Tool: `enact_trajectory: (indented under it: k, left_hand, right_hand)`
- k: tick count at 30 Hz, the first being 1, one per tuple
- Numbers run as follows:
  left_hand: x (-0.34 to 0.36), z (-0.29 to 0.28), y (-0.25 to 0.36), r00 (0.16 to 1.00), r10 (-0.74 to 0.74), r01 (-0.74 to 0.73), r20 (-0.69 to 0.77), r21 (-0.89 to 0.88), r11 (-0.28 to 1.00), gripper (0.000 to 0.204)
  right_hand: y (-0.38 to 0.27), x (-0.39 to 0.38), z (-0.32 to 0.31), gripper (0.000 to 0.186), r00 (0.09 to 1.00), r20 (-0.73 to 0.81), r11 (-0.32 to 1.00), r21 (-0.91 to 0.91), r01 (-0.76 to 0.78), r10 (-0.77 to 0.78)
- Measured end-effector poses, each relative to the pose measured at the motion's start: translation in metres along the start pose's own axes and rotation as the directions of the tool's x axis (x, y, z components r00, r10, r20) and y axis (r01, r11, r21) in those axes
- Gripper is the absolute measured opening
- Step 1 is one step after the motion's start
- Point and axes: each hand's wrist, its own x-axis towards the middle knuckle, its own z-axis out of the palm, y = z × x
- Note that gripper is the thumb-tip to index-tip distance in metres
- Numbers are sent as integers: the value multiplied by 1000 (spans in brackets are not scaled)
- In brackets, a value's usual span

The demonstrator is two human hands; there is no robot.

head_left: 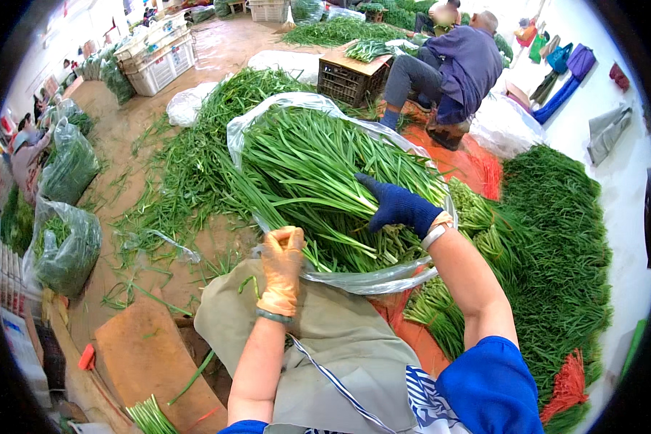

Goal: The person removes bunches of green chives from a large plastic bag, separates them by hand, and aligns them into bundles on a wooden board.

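a grey apron (347, 343) fronts the open bag (372, 282) of green stalks (296, 155), seemingly mid-sorting: the left hand's (282, 264) fingers curl by its near-left rim, the right hand (403, 206) lies on the stalks, both holds unclear, and gentle separating seems called for next.

The left hand (282, 264) is blurred, and the lower edge cuts off a bunch of green stems (150, 417).

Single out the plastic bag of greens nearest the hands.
The wide-open clear bag in front of the apron: the right hand is over its greens, while the bags along the left edge stand farther off.
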Motion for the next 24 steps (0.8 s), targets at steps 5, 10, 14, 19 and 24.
enact_trajectory:
  k: [5, 10, 14, 19, 24]
  left_hand:
    - [9, -21, -2, 998, 59, -43, -2, 663, 747, 39]
    - [19, 7, 9, 953, -293, 8, 77, 960, 280, 60]
    - [24, 14, 0, 901, -433, 75, -13, 989, 127, 64]
    - [23, 17, -5, 938, -345, 153, -40, 939, 307, 40]
    - [19, 6, -5, 977, 182, -191, 112, 838, 511, 26]
  right_hand:
    - [-25, -8, 24, 96, 987, -83, 929, -335, -157, 137]
    - [-24, -11, 45, 97, 980, -172, 880, -443, -171, 104]
    - [-19, -9, 44, 98, 978, -193, 882, -445, -156, 76]
    - [-10, -10, 44, 98, 973, -228, 902, -413, -124, 29]
    - [-8, -10, 40, 99, 982, -173, 924, -359, -129, 70]
